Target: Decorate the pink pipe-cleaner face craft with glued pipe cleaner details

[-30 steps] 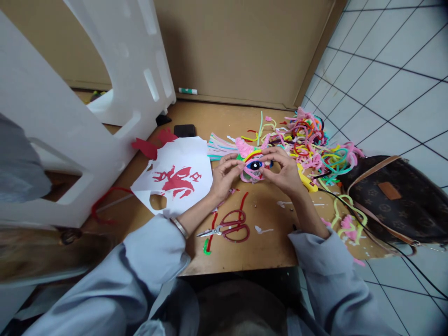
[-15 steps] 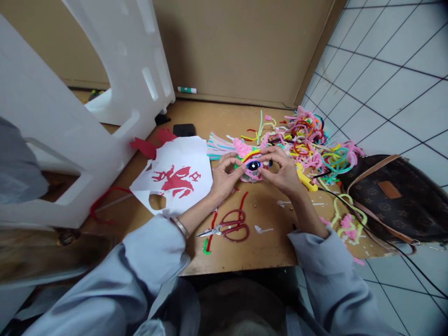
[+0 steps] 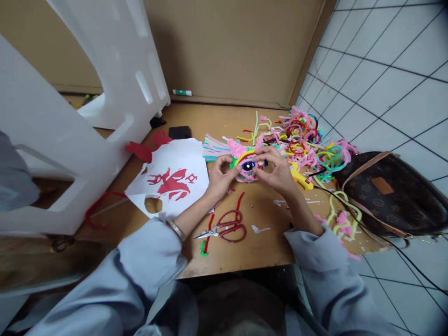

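A colourful pipe-cleaner figure (image 3: 248, 175) with a pink tuft and a black-and-blue eye (image 3: 248, 165) is between my hands above the table. My left hand (image 3: 224, 173) is closed at its left side, thumb beside the eye. My right hand (image 3: 276, 170) is closed on its right side, with thumb and fingers near the eye and the yellow arc above it. Parts of the figure are hidden by my fingers. Red-handled scissors (image 3: 231, 226) lie partly spread in front, across red pipe cleaners (image 3: 240, 201).
Cut white paper (image 3: 168, 156) with a red pattern lies left. A tangled pipe-cleaner pile (image 3: 304, 135) is at back right, near a yellow glue gun (image 3: 300, 177) with a black cord. A brown bag (image 3: 402, 191) stands right; a dark phone-like object (image 3: 179, 132) lies behind the paper.
The whole view has shifted slightly, so everything appears a little further left. Both hands keep hold of the figure, with their fingers almost unchanged.
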`<move>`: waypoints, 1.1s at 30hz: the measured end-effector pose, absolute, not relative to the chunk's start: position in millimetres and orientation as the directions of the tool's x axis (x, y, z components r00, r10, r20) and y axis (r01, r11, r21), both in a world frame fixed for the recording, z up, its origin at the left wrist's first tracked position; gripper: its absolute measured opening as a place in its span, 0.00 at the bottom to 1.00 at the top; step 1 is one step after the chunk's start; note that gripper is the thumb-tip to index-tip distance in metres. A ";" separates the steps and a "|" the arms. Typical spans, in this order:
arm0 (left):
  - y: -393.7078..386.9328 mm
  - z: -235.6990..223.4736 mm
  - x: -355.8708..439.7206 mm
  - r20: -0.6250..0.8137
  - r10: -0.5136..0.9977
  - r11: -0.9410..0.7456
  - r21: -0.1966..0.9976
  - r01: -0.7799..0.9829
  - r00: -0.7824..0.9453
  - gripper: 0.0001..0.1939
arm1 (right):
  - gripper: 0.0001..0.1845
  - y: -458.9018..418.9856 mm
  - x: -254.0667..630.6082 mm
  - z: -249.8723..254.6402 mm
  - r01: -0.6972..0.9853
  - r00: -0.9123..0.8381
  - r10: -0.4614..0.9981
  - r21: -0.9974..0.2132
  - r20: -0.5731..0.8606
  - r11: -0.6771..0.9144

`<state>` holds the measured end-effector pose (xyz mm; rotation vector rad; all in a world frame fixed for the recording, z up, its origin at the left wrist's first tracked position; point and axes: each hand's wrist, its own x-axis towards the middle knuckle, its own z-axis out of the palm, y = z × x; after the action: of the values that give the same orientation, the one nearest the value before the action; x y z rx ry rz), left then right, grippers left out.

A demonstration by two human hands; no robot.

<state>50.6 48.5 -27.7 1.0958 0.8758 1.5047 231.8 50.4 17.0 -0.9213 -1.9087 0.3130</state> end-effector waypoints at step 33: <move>46.2 -17.2 38.0 0.422 0.893 -0.439 0.893 -0.102 -0.155 0.18 | 0.08 51.5 228.8 16.3 0.448 -0.259 0.668 -0.526 0.698 0.723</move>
<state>38.0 46.2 -17.2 1.3567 0.9541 1.6941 228.8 51.5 16.3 -0.8605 -1.9049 0.2703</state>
